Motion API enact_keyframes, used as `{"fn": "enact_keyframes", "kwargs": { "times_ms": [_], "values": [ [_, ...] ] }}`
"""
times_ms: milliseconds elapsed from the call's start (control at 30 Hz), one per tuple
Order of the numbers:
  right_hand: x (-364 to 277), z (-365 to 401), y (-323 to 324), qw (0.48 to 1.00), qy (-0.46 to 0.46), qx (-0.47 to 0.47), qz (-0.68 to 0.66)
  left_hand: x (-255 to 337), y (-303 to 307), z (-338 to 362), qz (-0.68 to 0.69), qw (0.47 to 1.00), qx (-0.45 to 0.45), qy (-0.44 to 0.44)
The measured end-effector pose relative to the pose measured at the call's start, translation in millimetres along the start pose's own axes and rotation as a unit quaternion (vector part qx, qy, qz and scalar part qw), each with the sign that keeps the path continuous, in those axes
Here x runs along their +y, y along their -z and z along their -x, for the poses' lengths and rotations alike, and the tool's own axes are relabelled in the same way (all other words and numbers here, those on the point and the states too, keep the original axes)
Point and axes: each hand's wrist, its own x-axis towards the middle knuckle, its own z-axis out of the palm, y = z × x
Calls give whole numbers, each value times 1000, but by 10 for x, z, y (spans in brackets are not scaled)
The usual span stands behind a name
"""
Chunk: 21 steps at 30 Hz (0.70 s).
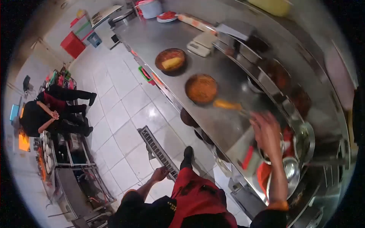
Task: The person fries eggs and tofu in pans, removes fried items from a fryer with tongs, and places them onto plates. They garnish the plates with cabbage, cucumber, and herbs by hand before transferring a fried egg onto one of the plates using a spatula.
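Observation:
My right hand (267, 133) reaches over the steel counter, fingers closed around a blurred metal utensil (244, 110) that looks like tongs. At the utensil's far end is a long yellow-orange piece (227, 105), just beside a round brown bowl (201, 89) of orange-brown contents. A second brown bowl (170, 61) farther along holds a yellow piece of food. My left hand (160, 174) hangs low at my side above the floor, fingers curled, with nothing visible in it.
Metal bowls (291, 173) and a red-handled tool (248, 157) lie near my right forearm. A white scale (201, 43) stands by the raised shelf on the steel counter (222, 131). A floor drain grate (157, 150) is by my foot. Two people (51, 110) are at the left.

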Motion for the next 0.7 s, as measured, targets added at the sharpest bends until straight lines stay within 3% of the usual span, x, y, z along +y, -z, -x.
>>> {"fn": "enact_keyframes", "kwargs": {
  "times_ms": [33,67,167,267,333,433,533,567,600,667,700],
  "values": [
    [-27,-570,-329,997,66,14,38,82,188,-154,21,999,28,9],
    [-148,-1138,-543,994,80,-33,62,244,427,-267,41,997,56,18],
    [-296,-2552,-1333,977,183,-13,107,607,1132,-533,121,983,120,67],
    [-430,-3414,-1787,955,224,-55,189,353,1509,-565,113,972,189,84],
    [-474,-3757,-2005,936,231,-94,249,-73,1557,-461,151,954,252,65],
    [-400,-4008,-2286,921,253,-166,247,-285,1632,-146,129,941,262,169],
    [-377,-4147,-2473,917,264,-152,256,-427,1498,24,88,946,250,187],
    [-382,-4178,-2477,919,294,-112,236,-417,1452,42,95,939,209,256],
    [-383,-4212,-2463,919,322,-70,216,-511,1336,62,101,949,221,198],
    [-402,-4250,-2356,919,324,-87,207,-443,1240,29,132,945,176,242],
    [-401,-4259,-2327,919,326,-101,198,-356,1231,-16,114,953,170,224]
  ]
}}
